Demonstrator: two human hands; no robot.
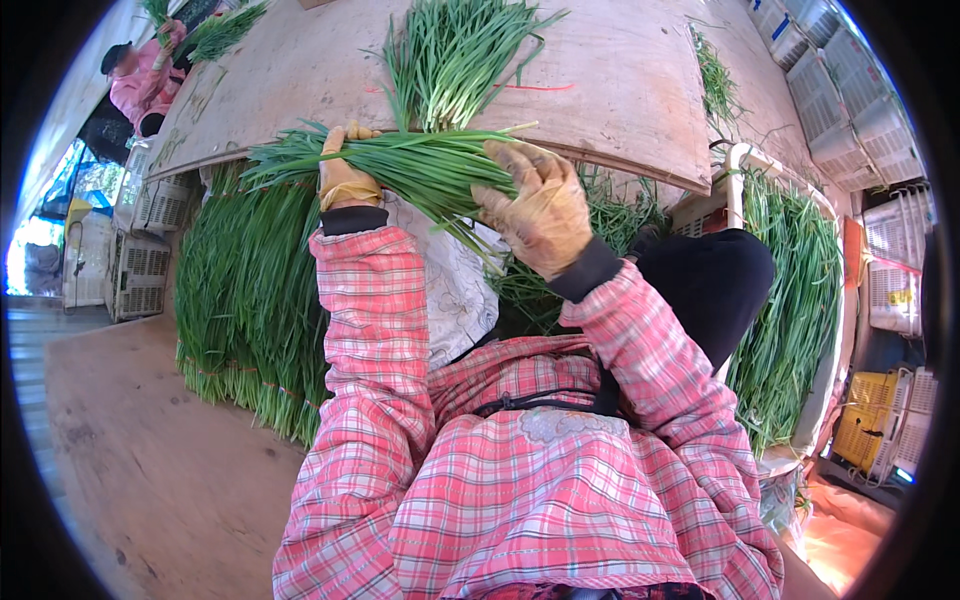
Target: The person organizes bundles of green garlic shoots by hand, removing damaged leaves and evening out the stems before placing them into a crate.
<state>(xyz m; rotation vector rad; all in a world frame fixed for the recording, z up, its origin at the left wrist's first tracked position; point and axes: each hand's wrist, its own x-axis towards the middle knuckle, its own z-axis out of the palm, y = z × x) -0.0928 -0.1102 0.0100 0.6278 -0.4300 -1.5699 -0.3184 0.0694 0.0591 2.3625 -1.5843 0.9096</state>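
A loose bunch of long green garlic chives [425,170] lies crosswise in front of me, just off the near edge of the wooden board. My left hand [347,172], in a tan glove, is closed round its leafy left part, with some fingers hidden under the leaves. At the bunch's right end, my gloved right hand [540,205] curls its fingers and thumb over the stems. Directly beyond, another pile of chives [450,60] rests on the board [620,70], its pale stem ends toward me. A thin red band [545,87] lies beside that pile.
Tied chive bundles [250,300] stand packed at my left. On my right, a white-rimmed crate [830,215] holds more chives. Loose leaves [620,215] lie under the board's edge. Plastic crates [840,100] line the right side. A person in pink [145,90] handles greens at far left.
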